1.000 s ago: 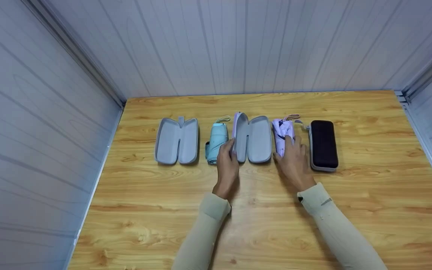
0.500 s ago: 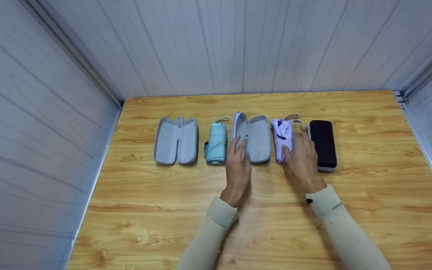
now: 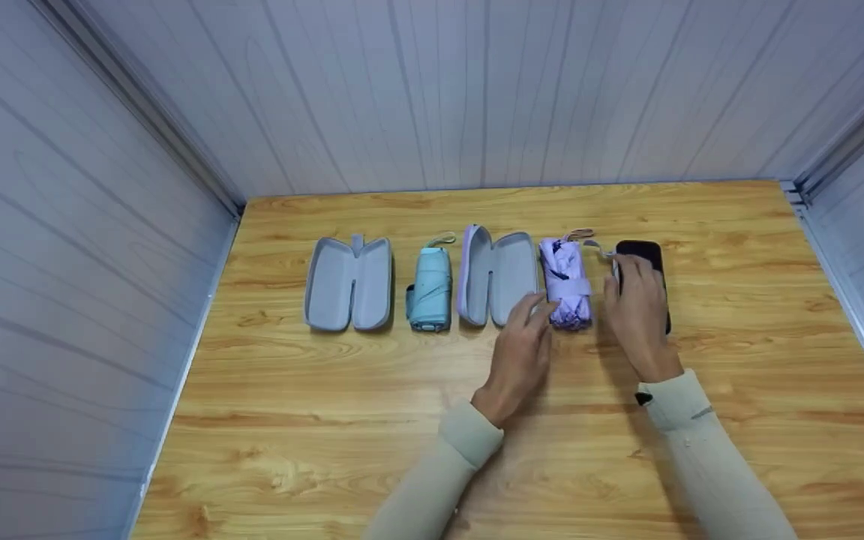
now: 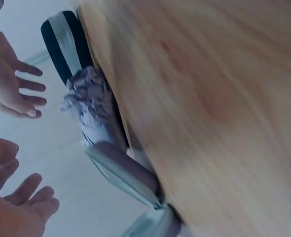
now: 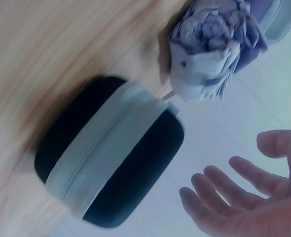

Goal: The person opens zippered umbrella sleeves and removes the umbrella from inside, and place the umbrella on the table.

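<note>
My right hand (image 3: 638,315) hovers over the black zippered case (image 3: 640,249), covering much of it in the head view. The right wrist view shows a gap between the relaxed fingers and this closed case (image 5: 135,148). My left hand (image 3: 518,360) is held, fingers loosely bent, near the lower corner of the open lilac case with grey lining (image 3: 514,262). Neither hand holds anything. Between the hands lies a folded lilac umbrella (image 3: 568,281), its strap wrapped round it. Its crumpled fabric end (image 4: 93,94) shows in the left wrist view.
Left of the lilac case lies a folded light-blue umbrella (image 3: 432,289) with a wrist loop. Further left an open grey-lined case (image 3: 348,285) rests on the wooden table (image 3: 312,435). Panelled walls (image 3: 372,97) stand behind and at both sides.
My right hand has left the lilac umbrella and moved right over the black case. My left hand has let go of the lilac case's left edge and moved right and nearer me.
</note>
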The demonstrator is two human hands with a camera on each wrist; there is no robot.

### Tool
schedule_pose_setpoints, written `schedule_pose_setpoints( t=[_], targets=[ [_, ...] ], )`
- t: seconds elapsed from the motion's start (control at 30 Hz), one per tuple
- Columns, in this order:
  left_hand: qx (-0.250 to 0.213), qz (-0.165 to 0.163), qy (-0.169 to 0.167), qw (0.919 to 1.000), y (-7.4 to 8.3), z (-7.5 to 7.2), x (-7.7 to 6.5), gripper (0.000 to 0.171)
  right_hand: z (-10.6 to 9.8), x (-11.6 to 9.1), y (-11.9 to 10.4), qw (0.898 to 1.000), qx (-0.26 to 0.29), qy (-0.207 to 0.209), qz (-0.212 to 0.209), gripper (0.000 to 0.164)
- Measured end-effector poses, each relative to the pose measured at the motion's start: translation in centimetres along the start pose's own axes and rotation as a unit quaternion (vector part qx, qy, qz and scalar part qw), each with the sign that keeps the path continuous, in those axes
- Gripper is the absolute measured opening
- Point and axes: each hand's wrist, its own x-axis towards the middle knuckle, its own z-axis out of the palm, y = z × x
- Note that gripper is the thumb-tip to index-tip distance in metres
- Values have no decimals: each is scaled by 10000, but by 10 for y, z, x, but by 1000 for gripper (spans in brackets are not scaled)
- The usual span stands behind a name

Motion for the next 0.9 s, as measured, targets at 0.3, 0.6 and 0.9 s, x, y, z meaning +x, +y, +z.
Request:
schedule_pose_setpoints(
  t=[0.3,0.6,0.9],
  targets=[
    [19,469,-892,9949,20,18,5,34,-14,3,19,9997,134,107,196,35],
    [226,928,-1384,9858,34,35,10,38,-23,3,32,9995,86,53,315,34],
    [750,1224,-1771,9737,48,52,15,41,-30,6,44,9994,-50,160,289,32]
  ],
)
